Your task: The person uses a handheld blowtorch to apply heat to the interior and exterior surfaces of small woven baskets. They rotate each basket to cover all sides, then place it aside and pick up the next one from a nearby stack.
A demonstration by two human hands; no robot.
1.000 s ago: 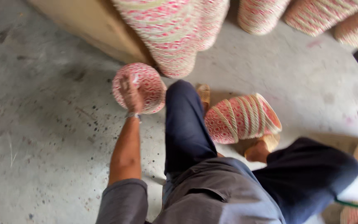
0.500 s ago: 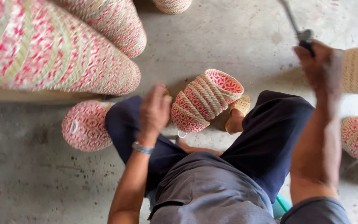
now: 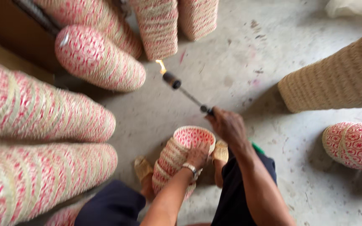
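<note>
Both hands work over the concrete floor [image 3: 239, 62] between the person's knees. Left hand [image 3: 197, 155] rests palm-down on the upper side of a small woven basket [image 3: 177, 157], fingers curled over its rim near the open mouth and closed against the weave; a metal bracelet [image 3: 189, 168] sits at the wrist. This small basket, patterned in pink and straw colour, lies tilted on the floor between the two feet, its mouth facing up and away from the person, and woven sandals [image 3: 221, 151] show on either side of it. Right hand [image 3: 228, 125] is closed around the base of a thin torch [image 3: 187, 94], which runs up and to the left from the grip; its dark head carries a small flame [image 3: 161, 65] that stands well apart from the held basket. The flame appears to sit just short of an upright stack of baskets [image 3: 158, 27], though contact cannot be confirmed from this angle. At far left, long nested stacks of pink baskets [image 3: 38, 113] lie on their sides, one above another. At right, a plain straw-coloured basket stack [image 3: 336, 79] lies on its side, and below it a further pink basket [image 3: 355, 144] rests on the floor. Dark trousers [image 3: 239, 188] cover both legs.
</note>
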